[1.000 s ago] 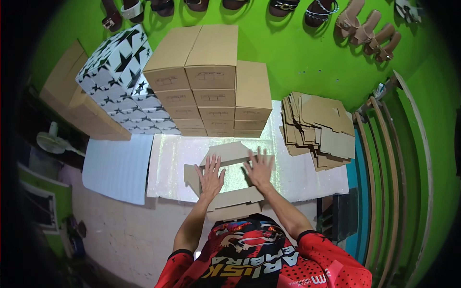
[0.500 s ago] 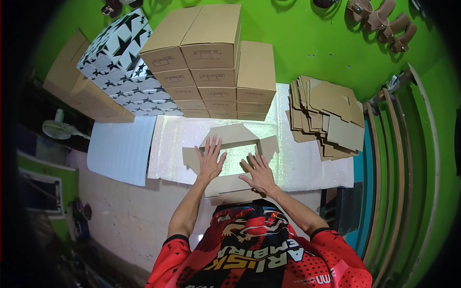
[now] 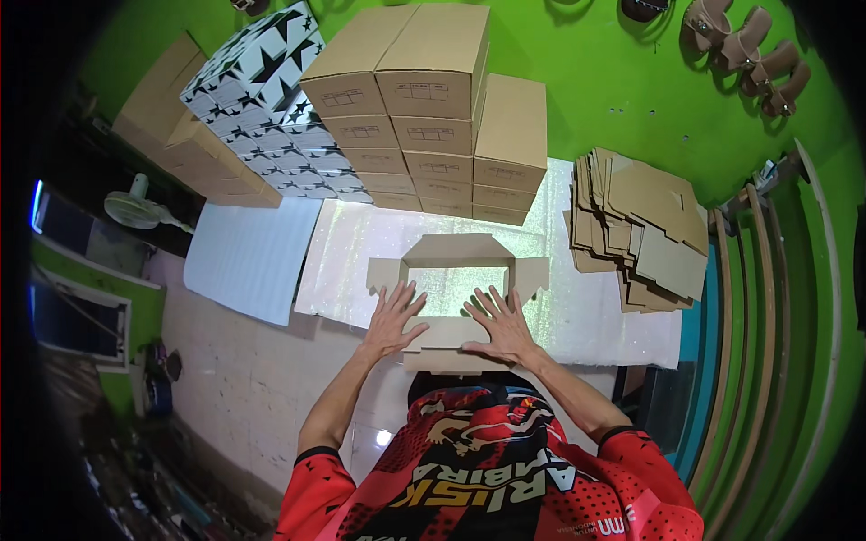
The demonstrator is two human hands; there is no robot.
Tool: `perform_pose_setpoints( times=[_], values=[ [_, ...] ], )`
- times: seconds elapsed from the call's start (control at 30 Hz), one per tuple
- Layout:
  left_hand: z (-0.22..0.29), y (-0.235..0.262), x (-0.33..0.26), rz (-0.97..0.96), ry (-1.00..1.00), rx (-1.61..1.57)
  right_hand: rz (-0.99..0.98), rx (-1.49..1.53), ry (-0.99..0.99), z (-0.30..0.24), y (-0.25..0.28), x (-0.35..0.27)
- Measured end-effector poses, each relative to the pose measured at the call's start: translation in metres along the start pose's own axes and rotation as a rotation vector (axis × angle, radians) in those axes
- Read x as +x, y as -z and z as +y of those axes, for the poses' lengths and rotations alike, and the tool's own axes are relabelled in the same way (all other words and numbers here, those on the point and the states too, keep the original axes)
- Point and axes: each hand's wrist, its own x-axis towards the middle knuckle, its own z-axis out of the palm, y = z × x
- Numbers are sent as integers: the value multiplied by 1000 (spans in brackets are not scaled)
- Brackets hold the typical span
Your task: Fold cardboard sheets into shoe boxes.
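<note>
On the bench (image 3: 609, 329), the left hand (image 3: 392, 320) just slid to the near side of the box (image 3: 456, 246), joining the right hand (image 3: 502, 330), both grips splayed, holding nothing, so that side's seemingly the focus now.

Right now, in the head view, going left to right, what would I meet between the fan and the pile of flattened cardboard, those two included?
White fan, pale blue sheet, left hand, right hand, pile of flattened cardboard.

Prob. shoe wkshp (wall sandals (image 3: 747, 41), stacked ctns (image 3: 433, 108))
</note>
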Motion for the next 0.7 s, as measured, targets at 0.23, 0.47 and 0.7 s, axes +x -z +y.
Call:
perform_pose_setpoints(
  times=[0.23,0.47,0.7],
  values=[
    [0,-16,28,79,74,-182,-72,-55,49,-3,-2,-23],
    [-13,-6,28,22,-44,-388,-177,48,-25,-4,28,-19],
    [-35,15,20,-75,-124,-650,-427,165,-81,8,64,16]
  ],
)
